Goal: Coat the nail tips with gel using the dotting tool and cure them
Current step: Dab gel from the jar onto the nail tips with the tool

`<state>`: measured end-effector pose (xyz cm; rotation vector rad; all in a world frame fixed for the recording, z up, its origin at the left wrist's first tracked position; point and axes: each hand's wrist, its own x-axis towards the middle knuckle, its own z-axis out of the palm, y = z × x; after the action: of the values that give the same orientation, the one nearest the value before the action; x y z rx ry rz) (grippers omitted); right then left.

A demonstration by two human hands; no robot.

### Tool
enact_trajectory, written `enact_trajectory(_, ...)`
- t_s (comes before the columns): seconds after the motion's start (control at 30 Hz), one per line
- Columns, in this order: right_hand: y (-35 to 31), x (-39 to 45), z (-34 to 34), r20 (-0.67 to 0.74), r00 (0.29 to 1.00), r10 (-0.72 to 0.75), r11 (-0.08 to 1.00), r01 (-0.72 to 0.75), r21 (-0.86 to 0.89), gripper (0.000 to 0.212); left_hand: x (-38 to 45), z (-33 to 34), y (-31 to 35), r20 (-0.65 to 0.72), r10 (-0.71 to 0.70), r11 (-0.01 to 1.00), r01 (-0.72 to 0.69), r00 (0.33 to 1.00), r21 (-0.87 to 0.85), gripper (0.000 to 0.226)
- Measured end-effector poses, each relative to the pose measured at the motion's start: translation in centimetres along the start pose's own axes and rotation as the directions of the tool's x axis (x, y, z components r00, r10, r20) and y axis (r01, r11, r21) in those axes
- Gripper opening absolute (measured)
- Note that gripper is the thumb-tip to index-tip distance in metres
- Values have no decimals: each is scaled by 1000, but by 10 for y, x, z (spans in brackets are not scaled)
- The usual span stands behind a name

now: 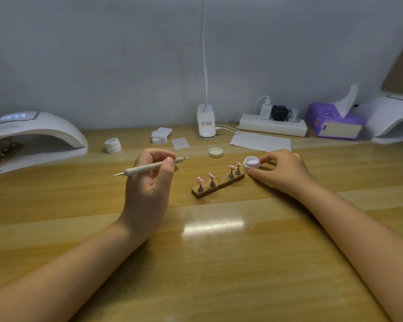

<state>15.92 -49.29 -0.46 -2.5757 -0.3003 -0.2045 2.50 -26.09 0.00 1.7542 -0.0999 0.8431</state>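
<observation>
Basically, left hand [149,180] at frame centre-left pinched the dotting tool [153,166] between thumb and curled fingers, tool near level, tips clear of everything. Right hand [280,171] at centre-right gripped the open gel jar [251,164] with fingertips, jar tilted toward the tool. Four nail tips [211,175] stood on pegs in the holder [218,186], just below-left of the jar, the nearest almost touching it. Lid [216,152] lay above, apart. Lamp [33,138] sat upper left. Risks, as I judged: the tilted jar could bump the end tip off its peg; overloading the tool could drip gel onto the table [219,263]; a loose pinch could let the tool roll.
</observation>
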Motion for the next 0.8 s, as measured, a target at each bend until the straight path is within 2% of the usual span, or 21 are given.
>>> enact_trajectory(0.13,-7,0,-4,-133,990,-53,997,59,40,39,2,-1,8,-6,-5,1000,5,1000,-14,9)
enact_trajectory(0.27,-40,-13,-11,-265,914,-306,946,323,21,39,10,-3,29,-11,29,997,-30,1000,-65,11)
enact_trajectory(0.4,-74,-38,-9,-262,813,-520,849,525,-54,42,15,-5,45,36,69,997,-68,997,-21,12)
enact_trajectory(0.63,-90,-56,-7,-247,780,-575,813,579,-65,38,10,-2,45,89,97,983,-109,991,146,6)
enact_trajectory(0.8,-92,-58,-7,-264,772,-579,806,590,-41,38,12,-3,41,84,112,971,-127,990,201,12)
